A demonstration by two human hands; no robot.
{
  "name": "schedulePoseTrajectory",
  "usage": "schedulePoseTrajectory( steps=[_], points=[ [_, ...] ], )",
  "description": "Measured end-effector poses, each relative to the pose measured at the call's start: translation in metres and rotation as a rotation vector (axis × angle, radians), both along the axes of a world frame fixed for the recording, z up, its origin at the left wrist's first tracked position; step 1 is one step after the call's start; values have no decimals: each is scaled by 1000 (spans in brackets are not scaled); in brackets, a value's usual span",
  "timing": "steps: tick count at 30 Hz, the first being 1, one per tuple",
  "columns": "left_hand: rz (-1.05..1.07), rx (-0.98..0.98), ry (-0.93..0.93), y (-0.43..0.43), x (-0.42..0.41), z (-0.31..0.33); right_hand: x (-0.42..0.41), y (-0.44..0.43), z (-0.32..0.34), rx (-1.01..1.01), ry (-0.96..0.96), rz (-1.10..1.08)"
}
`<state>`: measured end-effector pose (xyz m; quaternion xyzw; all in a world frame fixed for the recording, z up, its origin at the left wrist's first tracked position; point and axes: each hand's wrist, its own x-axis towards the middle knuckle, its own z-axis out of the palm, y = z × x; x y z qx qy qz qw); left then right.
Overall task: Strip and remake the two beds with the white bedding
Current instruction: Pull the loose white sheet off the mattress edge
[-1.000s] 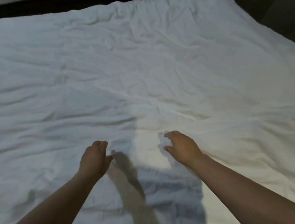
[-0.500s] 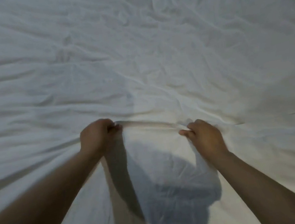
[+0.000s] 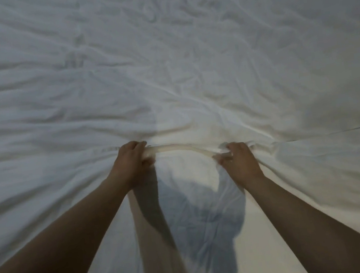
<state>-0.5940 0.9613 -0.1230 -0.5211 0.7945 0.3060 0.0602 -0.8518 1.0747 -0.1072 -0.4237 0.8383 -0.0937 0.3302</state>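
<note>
Your left hand [image 3: 134,163] and right hand [image 3: 239,161] each pinch a fold of the wrinkled white fabric bedding [image 3: 163,57], which lies spread wide before you and is stretched tight between your fists. You appear to be gathering it; next, lift and draw both grips evenly toward yourself.

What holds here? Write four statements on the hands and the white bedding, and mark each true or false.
1. The left hand grips a raised fold of the white bedding. True.
2. The right hand lies flat and open. False: its fingers curl round the same fold.
3. The fold runs from one hand to the other. True.
4. The bedding lies smooth. False: it is creased all over.
</note>
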Motion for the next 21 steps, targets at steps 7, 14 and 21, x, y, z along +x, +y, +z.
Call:
schedulePoseTrajectory(
  steps=[7, 14, 21],
  points=[
    [72, 38, 63, 35, 15, 46, 39, 27, 39, 6, 6, 65],
    [126, 115, 55, 87, 61, 113, 97, 44, 100, 17, -93, 151],
    [374, 71, -2, 123, 111, 176, 138, 34, 153, -5, -151, 379]
  ],
)
